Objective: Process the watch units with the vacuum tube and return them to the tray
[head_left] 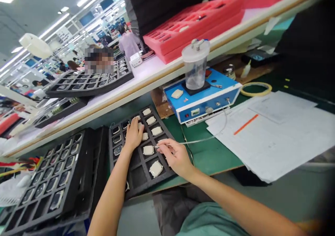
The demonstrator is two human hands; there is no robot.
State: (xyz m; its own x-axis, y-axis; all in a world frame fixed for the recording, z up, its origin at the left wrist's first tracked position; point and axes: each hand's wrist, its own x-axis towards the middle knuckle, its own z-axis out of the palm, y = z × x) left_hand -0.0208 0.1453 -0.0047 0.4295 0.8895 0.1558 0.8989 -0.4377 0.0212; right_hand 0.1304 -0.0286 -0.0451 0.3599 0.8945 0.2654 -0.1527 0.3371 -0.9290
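My left hand (134, 135) lies over a black foam tray (136, 176), its fingers stretched out and slightly apart near the pale pieces in the far rows. My right hand (179, 157) pinches a thin pen-like tool (157, 146) joined to a clear hose (201, 140). The tool's tip is beside a pale watch-case-shaped piece (148, 150) in the tray; whether they touch I cannot tell. Another pale piece (156, 169) lies in a nearer compartment. Dark-faced watch-like pieces (118, 150) fill the left column. My right hand hides part of the right column.
A blue control box (206, 105) stands behind the tray, bearing a clear lidded jar (195, 68). Papers (272, 135) and a tape roll (255, 89) lie to the right. More trays (49, 173) stand left. A shelf (146, 77) above holds red foam trays (193, 23).
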